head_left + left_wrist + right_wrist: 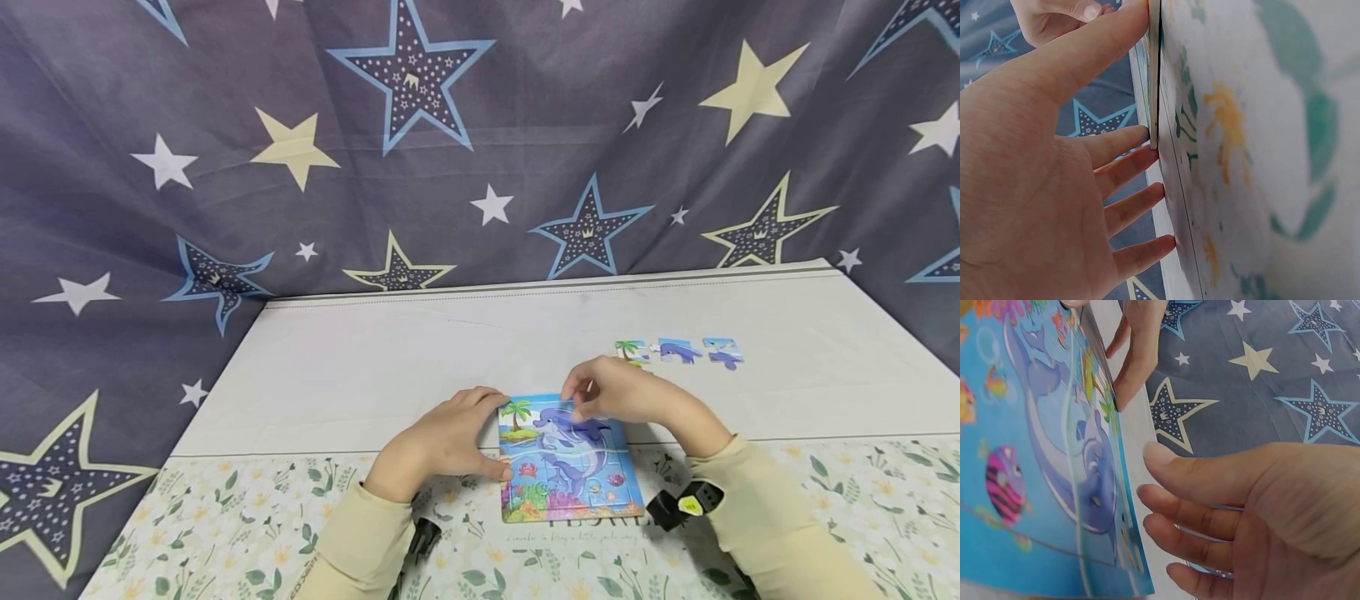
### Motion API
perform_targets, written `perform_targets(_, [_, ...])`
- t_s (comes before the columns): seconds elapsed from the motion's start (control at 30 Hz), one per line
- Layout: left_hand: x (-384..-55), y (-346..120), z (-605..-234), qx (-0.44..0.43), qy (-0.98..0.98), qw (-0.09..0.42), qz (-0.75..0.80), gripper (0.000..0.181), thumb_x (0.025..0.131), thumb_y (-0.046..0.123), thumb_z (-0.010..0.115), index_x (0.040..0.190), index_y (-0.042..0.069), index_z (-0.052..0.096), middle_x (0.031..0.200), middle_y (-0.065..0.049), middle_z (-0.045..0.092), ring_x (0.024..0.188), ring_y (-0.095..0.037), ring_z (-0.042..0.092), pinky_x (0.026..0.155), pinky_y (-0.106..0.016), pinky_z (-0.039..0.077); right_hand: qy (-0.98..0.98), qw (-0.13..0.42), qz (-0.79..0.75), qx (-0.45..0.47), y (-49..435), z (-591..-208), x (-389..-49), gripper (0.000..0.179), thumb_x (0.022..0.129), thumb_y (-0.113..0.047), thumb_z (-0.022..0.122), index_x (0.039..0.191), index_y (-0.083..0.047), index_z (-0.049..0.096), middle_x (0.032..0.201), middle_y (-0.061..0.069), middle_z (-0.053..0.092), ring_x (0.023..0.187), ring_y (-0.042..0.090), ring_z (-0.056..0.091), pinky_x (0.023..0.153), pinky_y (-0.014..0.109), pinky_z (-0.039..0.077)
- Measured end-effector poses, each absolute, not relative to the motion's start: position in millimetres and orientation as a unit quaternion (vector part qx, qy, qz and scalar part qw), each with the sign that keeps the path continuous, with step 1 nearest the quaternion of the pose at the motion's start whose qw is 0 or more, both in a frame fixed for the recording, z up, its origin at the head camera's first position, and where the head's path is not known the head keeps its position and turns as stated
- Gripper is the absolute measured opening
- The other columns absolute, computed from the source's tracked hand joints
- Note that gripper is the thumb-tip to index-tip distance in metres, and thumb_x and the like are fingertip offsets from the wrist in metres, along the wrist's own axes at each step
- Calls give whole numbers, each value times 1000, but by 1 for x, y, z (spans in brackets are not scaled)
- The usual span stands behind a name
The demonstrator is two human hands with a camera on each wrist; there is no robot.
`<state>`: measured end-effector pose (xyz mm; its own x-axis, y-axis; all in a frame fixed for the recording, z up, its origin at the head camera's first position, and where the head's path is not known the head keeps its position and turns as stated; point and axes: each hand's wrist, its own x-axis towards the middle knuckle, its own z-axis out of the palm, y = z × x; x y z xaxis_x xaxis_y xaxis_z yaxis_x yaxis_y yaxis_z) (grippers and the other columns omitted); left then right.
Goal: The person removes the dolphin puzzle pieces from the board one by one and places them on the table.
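A square dolphin jigsaw puzzle lies on the table, with seams showing across its lower part. Fingers extended, my left hand rests at the puzzle's left side. Its thumb touches the left edge and its index fingertip is at the upper left corner. Over the puzzle's top edge is my right hand, its fingers loosely bent. The right wrist view shows the right thumb and fingers beside the board edge, with no piece visible between them. Puzzle pieces with a palm tree and dolphin parts lie beyond this hand.
Another loose puzzle piece lies at the right end of that row. The table cover is plain white at the back and flower-printed at the front. Behind the table hangs a dark star-patterned curtain.
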<state>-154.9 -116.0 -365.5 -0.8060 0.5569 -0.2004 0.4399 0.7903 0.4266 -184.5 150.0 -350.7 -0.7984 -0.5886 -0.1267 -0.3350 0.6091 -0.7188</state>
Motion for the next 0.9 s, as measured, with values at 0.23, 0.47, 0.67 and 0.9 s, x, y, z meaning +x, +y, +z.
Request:
perform_targets(0.23, [-155,-116,-365,271,931,158,186,94,76,46,83,150,7,41,151,-8,40,141,-30,33,115,-48,30,879,189,-349,-264,143,-352,-180,15,85,-2,76,99,-4,69,79,-2,60,65,11,53,62,28,47])
perform_targets(0.47, [-155,-115,-365,267,933,158,184,93,76,46,83,150,8,41,151,-7,40,141,-29,33,115,-47,30,882,196,-336,-267,136,-352,-177,18,84,-2,77,100,-5,70,82,-1,60,68,12,52,62,26,47])
perform_targets(0.67, [-155,-116,-364,271,932,158,184,93,76,47,82,150,7,41,151,-7,40,141,-29,34,115,-48,31,879,207,-328,-276,133,-354,-174,23,82,-7,81,101,-6,69,88,3,61,77,15,53,67,29,48])
perform_targets(0.9, [-155,-116,-364,268,932,161,184,94,77,47,82,151,8,40,152,-7,38,142,-29,33,114,-48,31,891,209,-294,-275,129,-354,-171,36,76,-11,86,105,-6,67,91,3,57,79,16,51,71,31,47])
